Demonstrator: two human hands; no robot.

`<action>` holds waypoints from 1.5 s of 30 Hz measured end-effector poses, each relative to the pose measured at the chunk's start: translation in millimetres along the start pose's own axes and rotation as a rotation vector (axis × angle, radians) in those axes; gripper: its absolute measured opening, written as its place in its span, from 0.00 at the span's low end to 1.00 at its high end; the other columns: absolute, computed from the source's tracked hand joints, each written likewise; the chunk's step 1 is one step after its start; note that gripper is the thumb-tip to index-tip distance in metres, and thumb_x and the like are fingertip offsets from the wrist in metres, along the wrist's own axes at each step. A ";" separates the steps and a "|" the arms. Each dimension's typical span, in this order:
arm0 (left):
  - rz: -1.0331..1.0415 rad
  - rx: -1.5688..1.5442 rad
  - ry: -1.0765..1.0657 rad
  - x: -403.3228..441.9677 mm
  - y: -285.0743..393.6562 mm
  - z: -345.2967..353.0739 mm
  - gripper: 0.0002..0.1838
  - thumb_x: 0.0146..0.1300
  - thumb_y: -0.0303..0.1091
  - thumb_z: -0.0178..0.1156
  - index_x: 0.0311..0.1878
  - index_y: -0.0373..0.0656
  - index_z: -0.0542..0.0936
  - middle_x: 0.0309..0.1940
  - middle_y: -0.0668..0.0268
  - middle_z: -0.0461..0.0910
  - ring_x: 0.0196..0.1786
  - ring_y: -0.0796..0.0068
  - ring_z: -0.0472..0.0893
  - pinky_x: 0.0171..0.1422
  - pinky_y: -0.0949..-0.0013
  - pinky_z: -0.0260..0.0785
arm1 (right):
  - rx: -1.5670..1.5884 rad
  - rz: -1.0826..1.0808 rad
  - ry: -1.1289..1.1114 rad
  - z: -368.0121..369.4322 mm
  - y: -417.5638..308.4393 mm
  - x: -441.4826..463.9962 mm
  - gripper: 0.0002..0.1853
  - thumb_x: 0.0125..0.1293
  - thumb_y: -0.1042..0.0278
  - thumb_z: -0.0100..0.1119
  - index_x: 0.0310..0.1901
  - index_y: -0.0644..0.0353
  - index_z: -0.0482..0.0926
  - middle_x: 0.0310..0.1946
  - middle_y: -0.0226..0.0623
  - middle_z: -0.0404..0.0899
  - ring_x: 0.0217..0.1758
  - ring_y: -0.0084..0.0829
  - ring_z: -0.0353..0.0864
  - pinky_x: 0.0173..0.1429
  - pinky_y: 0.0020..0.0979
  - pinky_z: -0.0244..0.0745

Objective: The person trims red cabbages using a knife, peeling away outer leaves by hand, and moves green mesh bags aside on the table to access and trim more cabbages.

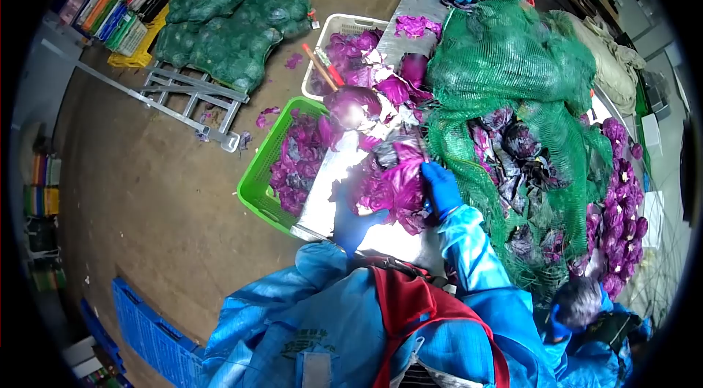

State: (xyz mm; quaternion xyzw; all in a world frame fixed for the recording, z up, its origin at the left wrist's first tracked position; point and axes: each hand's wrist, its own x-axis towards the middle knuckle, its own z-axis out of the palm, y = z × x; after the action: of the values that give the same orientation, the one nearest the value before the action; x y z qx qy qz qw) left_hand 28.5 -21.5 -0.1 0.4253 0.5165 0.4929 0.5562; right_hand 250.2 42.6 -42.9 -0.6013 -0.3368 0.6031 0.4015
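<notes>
On the surface (318, 211), cabbage leaves (399, 186) lie between the left hand (356, 224), fingers spread, and the right hand (441, 187), whose grip I can't make out; steadying both sides seems wise.

Dressed in glossy blue sleeves (476, 252), baggy and creased, with a matching blue front (348, 315). Gloved in blue on the left hand (356, 227) and right hand (442, 190). Trimmed with a broad red band (432, 301) — folded, narrowing rightward. Marked with green print (304, 344) above a pale rectangular patch (316, 370) — and fitted with a light zip pull (418, 345) near dark striped cloth (414, 378).
</notes>
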 end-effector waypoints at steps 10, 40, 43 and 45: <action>0.353 0.550 -0.006 7.9 31.0 2.7 0.59 0.31 0.39 0.79 0.67 0.37 0.55 0.59 0.52 0.64 0.61 0.58 0.67 0.66 0.59 0.61 | -0.686 -0.499 -0.039 46.5 -99.0 -93.1 0.33 0.57 0.59 0.65 0.61 0.63 0.65 0.55 0.49 0.72 0.55 0.42 0.75 0.56 0.35 0.71; 0.447 0.714 -0.150 20.5 2.5 41.3 0.56 0.32 0.43 0.79 0.65 0.37 0.58 0.58 0.48 0.62 0.62 0.49 0.64 0.65 0.53 0.59 | -0.568 -0.266 -0.043 10.9 -42.8 -65.1 0.19 0.54 0.71 0.61 0.50 0.61 0.77 0.31 0.43 0.81 0.31 0.29 0.79 0.37 0.33 0.75; 0.394 0.730 -0.162 20.5 5.1 43.1 0.55 0.33 0.42 0.79 0.65 0.37 0.57 0.59 0.48 0.62 0.63 0.50 0.64 0.66 0.53 0.58 | -0.614 -0.306 0.059 2.9 -26.4 -53.3 0.13 0.54 0.70 0.59 0.43 0.63 0.78 0.26 0.45 0.79 0.26 0.31 0.78 0.32 0.34 0.73; 0.464 0.660 -0.184 21.3 -0.7 36.1 0.55 0.34 0.42 0.78 0.66 0.38 0.57 0.60 0.49 0.61 0.64 0.50 0.63 0.67 0.53 0.57 | -0.610 -0.357 0.158 -5.8 -13.1 -37.0 0.09 0.55 0.68 0.59 0.35 0.63 0.77 0.22 0.47 0.76 0.23 0.34 0.77 0.29 0.36 0.70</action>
State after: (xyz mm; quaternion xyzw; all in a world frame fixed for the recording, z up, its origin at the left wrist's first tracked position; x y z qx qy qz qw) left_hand 64.1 0.7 -0.2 0.7282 0.4856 0.3730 0.3078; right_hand 255.3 15.1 -14.8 -0.6701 -0.5689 0.3468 0.3274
